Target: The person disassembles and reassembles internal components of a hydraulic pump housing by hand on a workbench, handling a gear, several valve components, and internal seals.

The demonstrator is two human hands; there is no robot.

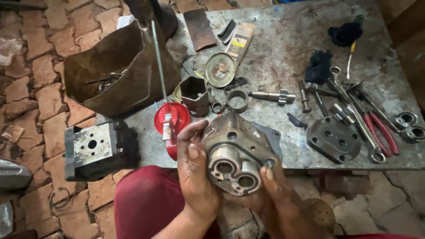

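Both my hands hold the gear pump housing (237, 155) up over my lap, just off the near edge of the surface (283, 40). Left hand (197, 170): fingers clasped around the housing's left flank, thumb lying across its face. Right hand (274, 194): fingers cupped under the lower right side, thumb pressed on the rim. Open end faces me; figure-eight bushing block seated inside, two bores visible, both empty.

Step in hand, by my reading: inspection of the bushing face and bores, with the pump apart.

On the surface, well apart from the housing: geared shaft (272, 95), end cover plate (334, 139), loose ring (237, 100), red-handled pliers (381, 131), spanners. Second pump block (98, 148) sits on the brick floor to my left.

Next move, as I judge it: needs one hand freed, so the other must take the full weight with a firmer wrap, housing kept level.
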